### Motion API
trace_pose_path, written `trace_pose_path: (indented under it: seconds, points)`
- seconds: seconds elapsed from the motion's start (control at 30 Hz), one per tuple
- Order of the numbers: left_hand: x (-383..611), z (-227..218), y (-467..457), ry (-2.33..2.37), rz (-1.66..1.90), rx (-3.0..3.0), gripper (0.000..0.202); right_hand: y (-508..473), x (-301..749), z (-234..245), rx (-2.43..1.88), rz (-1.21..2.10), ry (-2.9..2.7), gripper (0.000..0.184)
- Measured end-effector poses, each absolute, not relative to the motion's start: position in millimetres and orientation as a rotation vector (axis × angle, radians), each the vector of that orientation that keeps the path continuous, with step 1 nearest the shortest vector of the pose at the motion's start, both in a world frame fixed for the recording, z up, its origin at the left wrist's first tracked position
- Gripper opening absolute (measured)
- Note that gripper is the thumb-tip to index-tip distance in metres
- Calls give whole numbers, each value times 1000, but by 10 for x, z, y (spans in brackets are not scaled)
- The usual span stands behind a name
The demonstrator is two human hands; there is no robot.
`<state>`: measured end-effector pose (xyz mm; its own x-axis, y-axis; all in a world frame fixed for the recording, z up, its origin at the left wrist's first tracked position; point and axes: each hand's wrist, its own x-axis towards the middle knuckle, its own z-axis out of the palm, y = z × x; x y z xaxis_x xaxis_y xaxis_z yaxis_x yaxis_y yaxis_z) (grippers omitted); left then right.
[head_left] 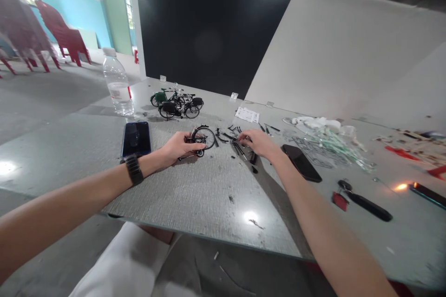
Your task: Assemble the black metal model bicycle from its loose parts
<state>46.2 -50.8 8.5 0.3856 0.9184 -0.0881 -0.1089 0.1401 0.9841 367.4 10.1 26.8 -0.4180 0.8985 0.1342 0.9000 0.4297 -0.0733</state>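
Left hand point(179, 146) is closing around a half-built bicycle model point(202, 138), held just above the grey surface point(195, 195); the fingers are wrapped on the frame, and one spoked wheel is standing upright beyond them. Right hand point(259, 143) is curling down, near the model, over a scatter of small black parts point(237, 147); whether this grip has hold of a piece cannot be told from this view.

Containers: a capped, clear plastic bottle point(117, 82) is standing near the surface's far left edge, with a label around its lower half and a clear liquid inside. To the right of the right hand, a crumpled clear bag point(327, 141) is lying on the surface, apparently holding green and white pieces, though glare and distance blur its contents.

Other items: two finished bicycle models, one green point(163, 98) and one black point(179, 109), are standing together beyond the work area. A phone point(136, 139) is lying just beside the left hand, and another phone point(301, 163) is lying beside the right forearm. A paper sheet point(246, 114) is lying near the far edge.
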Motion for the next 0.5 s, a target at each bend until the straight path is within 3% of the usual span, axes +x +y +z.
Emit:
trace_pose_path:
  seconds: [0.5]
  points:
    - [462,53,-489,897,902,1184,36,83,3506,207,-1709,-123,-2476,24]
